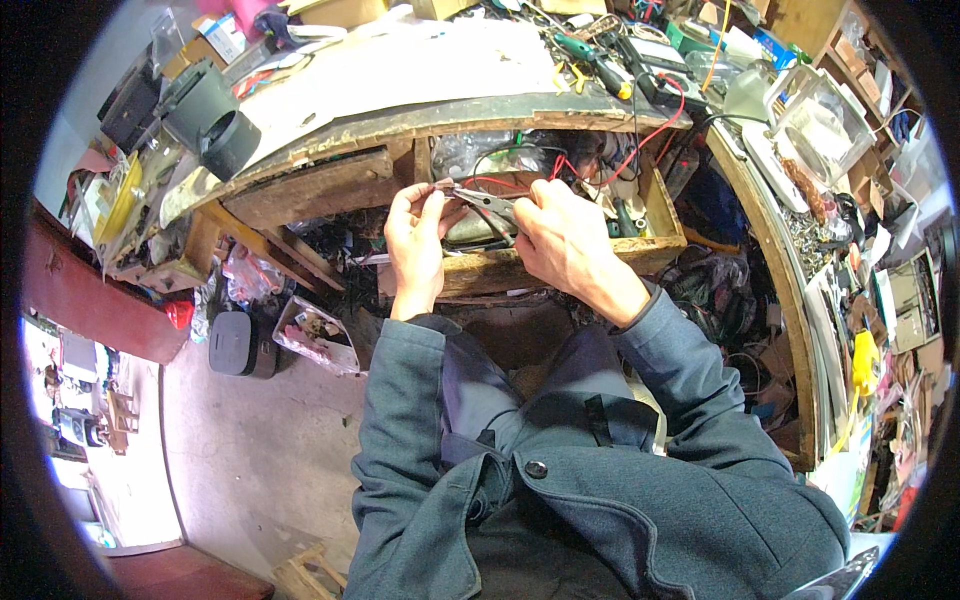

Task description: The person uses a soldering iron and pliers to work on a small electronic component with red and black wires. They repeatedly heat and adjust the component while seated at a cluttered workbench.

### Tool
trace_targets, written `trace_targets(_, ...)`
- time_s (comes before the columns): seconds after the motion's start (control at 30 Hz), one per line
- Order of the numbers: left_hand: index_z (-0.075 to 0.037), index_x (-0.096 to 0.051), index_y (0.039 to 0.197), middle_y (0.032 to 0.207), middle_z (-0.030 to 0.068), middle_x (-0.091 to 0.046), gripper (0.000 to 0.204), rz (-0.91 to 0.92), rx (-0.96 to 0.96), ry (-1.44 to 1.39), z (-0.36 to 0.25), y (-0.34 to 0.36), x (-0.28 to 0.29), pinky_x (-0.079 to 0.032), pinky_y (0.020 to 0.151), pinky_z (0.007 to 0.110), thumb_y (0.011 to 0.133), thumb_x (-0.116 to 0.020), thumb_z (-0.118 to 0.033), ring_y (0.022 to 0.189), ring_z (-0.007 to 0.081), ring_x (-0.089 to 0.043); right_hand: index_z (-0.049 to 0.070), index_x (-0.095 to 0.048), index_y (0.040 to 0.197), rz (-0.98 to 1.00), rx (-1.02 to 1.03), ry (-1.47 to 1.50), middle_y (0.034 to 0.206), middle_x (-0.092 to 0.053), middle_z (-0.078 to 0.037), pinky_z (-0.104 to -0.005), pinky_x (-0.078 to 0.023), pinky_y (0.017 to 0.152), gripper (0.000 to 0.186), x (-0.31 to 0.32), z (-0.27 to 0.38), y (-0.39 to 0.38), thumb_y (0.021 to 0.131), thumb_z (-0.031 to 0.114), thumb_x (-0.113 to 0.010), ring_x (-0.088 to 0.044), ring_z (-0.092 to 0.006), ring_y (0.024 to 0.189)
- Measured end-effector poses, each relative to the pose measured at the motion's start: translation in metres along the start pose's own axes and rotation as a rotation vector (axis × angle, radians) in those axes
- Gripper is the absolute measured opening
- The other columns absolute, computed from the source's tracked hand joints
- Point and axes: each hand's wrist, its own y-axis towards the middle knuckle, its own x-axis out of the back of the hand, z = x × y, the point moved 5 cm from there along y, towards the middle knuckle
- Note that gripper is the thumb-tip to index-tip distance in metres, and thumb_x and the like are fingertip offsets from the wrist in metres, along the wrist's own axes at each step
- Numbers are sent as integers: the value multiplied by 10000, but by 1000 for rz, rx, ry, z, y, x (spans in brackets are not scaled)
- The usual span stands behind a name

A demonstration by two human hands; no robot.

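My left hand pinches a small brownish piece, too small to name, at the open drawer's near left. My right hand grips metal pliers, whose tip reaches the piece between my left fingertips; whether the jaws bite on it I cannot tell. Under both hands the wooden drawer holds red and black wires, clear plastic bags and a dark-handled tool.
A cluttered bench carries green screwdrivers, wires and a dark cylindrical container. A side shelf at right is heaped with parts. On the floor at left sit a grey case and a box of scraps.
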Motion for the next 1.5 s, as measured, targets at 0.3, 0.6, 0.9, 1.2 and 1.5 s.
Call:
trace_targets(0.3,10,-541,1143,1162,160,-661,137,29,-23,-7,-1,0,-1,-598,906,430,1009,-538,-18,1025,247,-677,49,-592,779,-3,1,-6,852,-561,-121,-405,-546,661,78,0,1,-1,738,77,-653,-600,-295,817)
trace_targets(0.6,3,-553,1141,1152,146,-663,141,26,-36,-2,0,0,-2,-594,911,424,1000,-547,-3,1013,230,-672,43,-602,773,6,-11,-23,853,-579,-128,-407,-553,667,59,0,2,-2,755,80,-645,-613,-300,815)
trace_targets(0.9,1,-568,1132,1139,138,-674,138,16,-43,34,3,0,2,-590,913,411,994,-563,-4,1000,220,-672,33,-607,787,20,-7,-35,851,-583,-136,-417,-552,661,61,-3,2,-2,768,84,-635,-615,-309,800)
trace_targets(1.2,41,-583,1145,1137,131,-679,174,-20,-100,180,-2,-6,-5,-607,868,322,971,-594,29,991,172,-677,44,-597,805,16,1,-117,851,-579,-128,-377,-535,653,61,-11,9,-5,796,101,-617,-613,-292,817)
trace_targets(1.5,32,-577,1073,1183,162,-684,124,4,-129,273,-3,-6,-7,-584,893,305,953,-599,53,1008,183,-679,39,-589,853,103,-79,-36,878,-591,-135,-416,-566,643,80,-16,8,-9,830,113,-603,-635,-299,825)
